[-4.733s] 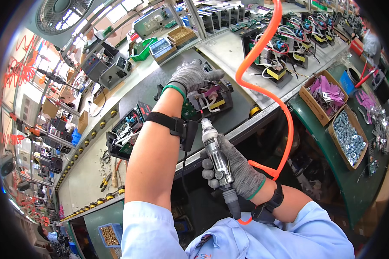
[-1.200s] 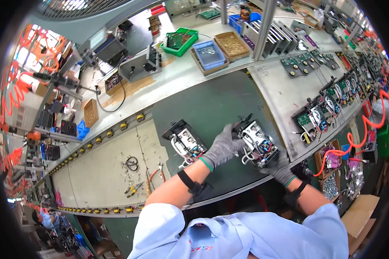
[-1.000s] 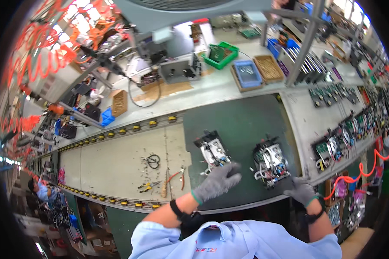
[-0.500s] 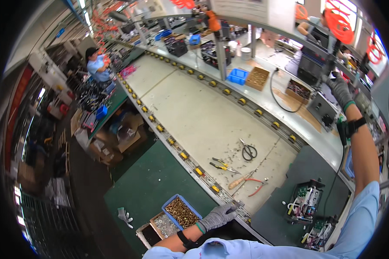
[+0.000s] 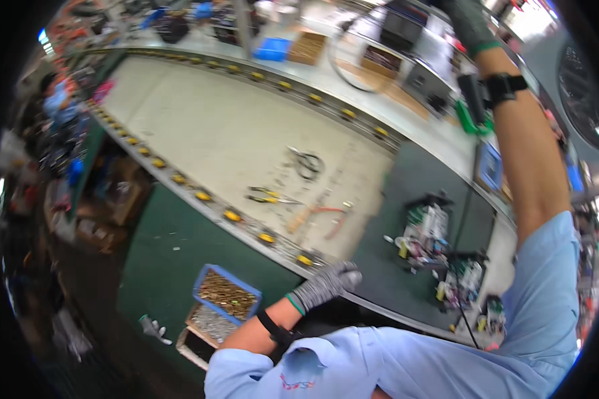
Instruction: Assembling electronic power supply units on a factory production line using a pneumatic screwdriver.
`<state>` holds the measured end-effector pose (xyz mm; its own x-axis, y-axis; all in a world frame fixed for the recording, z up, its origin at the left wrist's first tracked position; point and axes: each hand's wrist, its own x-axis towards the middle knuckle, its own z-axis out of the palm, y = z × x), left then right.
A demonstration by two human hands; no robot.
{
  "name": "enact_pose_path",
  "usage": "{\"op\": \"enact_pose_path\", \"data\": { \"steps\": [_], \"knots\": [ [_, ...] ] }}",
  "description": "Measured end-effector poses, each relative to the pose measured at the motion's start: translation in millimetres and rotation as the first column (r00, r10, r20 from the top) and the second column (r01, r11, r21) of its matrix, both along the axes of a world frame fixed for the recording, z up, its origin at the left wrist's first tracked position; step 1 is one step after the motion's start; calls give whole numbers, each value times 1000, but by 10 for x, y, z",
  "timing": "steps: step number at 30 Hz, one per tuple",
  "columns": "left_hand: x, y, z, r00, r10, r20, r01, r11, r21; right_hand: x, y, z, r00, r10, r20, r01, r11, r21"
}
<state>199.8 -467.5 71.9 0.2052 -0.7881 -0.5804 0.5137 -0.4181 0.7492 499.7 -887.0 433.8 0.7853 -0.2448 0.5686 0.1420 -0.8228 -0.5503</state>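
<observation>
My left hand (image 5: 326, 284), in a grey glove, lies fingers outstretched at the conveyor's near edge beside the dark mat (image 5: 406, 292), with nothing visible in it. My raised right arm reaches to the top edge. There my gloved right hand (image 5: 471, 28) is partly cut off, its fingers hidden. Left of my left hand are a blue bin of brass-coloured screws (image 5: 227, 294) and a box of small silvery parts (image 5: 213, 323). Scissors (image 5: 307, 165), yellow-handled pliers (image 5: 267, 195), a wooden-handled tool (image 5: 302, 219) and red-handled pliers (image 5: 336, 219) lie on the pale belt.
Several part-built assemblies with wiring (image 5: 427, 233) sit on the dark mat. Yellow rollers (image 5: 232, 216) line both conveyor rails. A loose grey glove (image 5: 154, 328) lies on the green table (image 5: 173, 253). Across the conveyor stand a blue tray (image 5: 273, 49) and a metal box (image 5: 427, 86). A person (image 5: 58, 103) stands far left.
My view has swung, shifting the bench left and up in the picture. My right hand has moved to the top edge, its fingers no longer showing. My left hand stays by the rail.
</observation>
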Motion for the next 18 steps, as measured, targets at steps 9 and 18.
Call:
{"op": "enact_pose_path", "data": {
  "steps": [9,18],
  "knots": [
    [-795,-1785,-228,802,279,-528,-295,954,56,-1660,757,-1501,957,265,-115,-122,732,671],
    [-1134,-1960,-138,587,458,-667,-510,850,135,-2335,737,-2395,896,91,-435,209,778,593]
  ]
}}
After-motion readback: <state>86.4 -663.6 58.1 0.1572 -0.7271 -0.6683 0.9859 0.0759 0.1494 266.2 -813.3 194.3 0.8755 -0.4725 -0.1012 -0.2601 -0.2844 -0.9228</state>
